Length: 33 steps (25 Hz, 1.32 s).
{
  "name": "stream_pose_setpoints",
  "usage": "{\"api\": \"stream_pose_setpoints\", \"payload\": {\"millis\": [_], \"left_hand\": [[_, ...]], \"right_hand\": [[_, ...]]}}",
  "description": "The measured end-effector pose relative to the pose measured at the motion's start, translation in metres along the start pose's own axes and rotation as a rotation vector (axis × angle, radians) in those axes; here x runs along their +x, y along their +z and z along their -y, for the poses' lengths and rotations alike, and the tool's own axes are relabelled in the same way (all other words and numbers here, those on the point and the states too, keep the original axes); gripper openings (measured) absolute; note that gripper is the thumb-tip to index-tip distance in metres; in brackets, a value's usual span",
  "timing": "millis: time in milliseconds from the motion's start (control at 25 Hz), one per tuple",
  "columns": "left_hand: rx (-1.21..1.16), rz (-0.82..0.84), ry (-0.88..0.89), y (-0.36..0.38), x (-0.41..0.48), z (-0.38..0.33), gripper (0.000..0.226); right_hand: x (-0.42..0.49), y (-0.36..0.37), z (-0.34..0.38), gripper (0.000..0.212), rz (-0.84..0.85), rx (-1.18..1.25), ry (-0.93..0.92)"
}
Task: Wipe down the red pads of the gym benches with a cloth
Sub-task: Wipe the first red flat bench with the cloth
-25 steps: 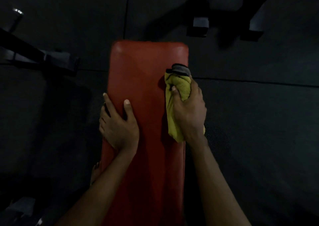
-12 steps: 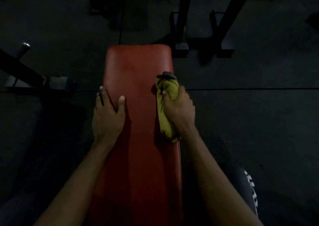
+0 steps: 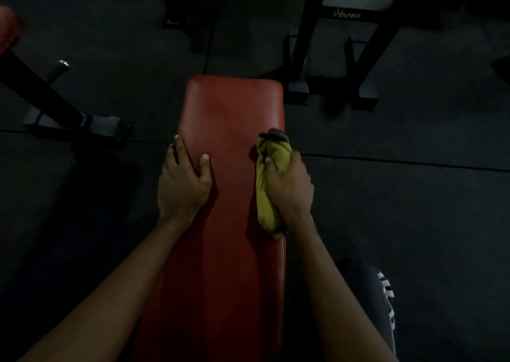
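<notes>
Right fingers: curled tight round the bunched yellow cloth, thumb laid across the top. The wad runs lengthwise under my right hand; a dark end of it pokes out toward 12 o'clock and a yellow tail shows toward 6. The cloth touches the red pad on its 3 o'clock edge, roughly mid-length.

Left fingers: straight, gripping nothing. My left hand lies flat on the pad's 9 o'clock edge, thumb splayed onto the top face and the outer fingers hanging off the side. Judged a bracing hand.

Pad: runs 6 to 12 from my body, far end rounded. The light is too dim to say which parts are clean.

Surroundings: black bench frame at 1 o'clock beyond the pad; another dark frame with a metal peg at 10; black rubber floor all round; my trouser leg at 4.

Step in hand (judgement): wiping the pad's right margin, mid-task.

Next move (judgement): keep the grip closed and press down, then draw the cloth along the edge or across toward 9. The left hand must lift clear before the cloth can cover its patch.
</notes>
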<state>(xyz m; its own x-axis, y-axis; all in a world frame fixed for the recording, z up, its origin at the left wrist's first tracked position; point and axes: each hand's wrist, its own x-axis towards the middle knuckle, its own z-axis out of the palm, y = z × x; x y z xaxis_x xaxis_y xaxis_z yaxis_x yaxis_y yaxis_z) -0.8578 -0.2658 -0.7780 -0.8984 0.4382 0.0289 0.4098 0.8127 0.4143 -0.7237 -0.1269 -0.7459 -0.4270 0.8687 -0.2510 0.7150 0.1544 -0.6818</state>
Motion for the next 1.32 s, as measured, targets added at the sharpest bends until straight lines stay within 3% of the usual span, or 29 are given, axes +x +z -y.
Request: {"api": "stream_pose_setpoints", "payload": {"millis": [160, 280, 400, 480, 640, 880, 1080, 1240, 1320], "left_hand": [[-0.182, 0.172, -0.046, -0.023, -0.001, 0.012, 0.078], [-0.191, 0.283, -0.031, -0.030, -0.034, 0.031, 0.075], [-0.166, 0.151, -0.028, -0.023, -0.061, 0.043, 0.072], [-0.203, 0.109, -0.023, -0.019, -0.059, 0.047, 0.073], [-0.291, 0.105, -0.054, -0.023, -0.069, 0.048, 0.076], [-0.398, 0.154, -0.014, -0.036, -0.114, 0.069, 0.072], [-0.497, 0.121, 0.031, -0.029, -0.114, 0.074, 0.072], [-0.495, 0.092, 0.040, -0.026, -0.115, 0.077, 0.073], [-0.463, 0.078, 0.063, -0.023, -0.116, 0.077, 0.074]], "right_hand": [[-0.002, 0.013, 0.008, 0.062, -0.010, -0.276, -0.121], [0.024, 0.024, 0.035, 0.060, -0.065, -0.471, -0.305], [0.009, 0.052, 0.057, 0.057, 0.040, -0.613, -0.603], [0.001, 0.067, 0.063, 0.058, 0.097, -0.616, -0.684], [0.037, 0.081, 0.093, 0.049, -0.027, -0.588, -0.607], [0.027, 0.093, 0.106, 0.058, 0.172, -0.700, -0.884], [0.048, 0.112, 0.147, 0.057, 0.003, -0.646, -0.593], [0.004, 0.108, 0.114, 0.052, 0.135, -0.726, -0.795], [0.015, 0.101, 0.117, 0.051, 0.133, -0.748, -0.806]]}}
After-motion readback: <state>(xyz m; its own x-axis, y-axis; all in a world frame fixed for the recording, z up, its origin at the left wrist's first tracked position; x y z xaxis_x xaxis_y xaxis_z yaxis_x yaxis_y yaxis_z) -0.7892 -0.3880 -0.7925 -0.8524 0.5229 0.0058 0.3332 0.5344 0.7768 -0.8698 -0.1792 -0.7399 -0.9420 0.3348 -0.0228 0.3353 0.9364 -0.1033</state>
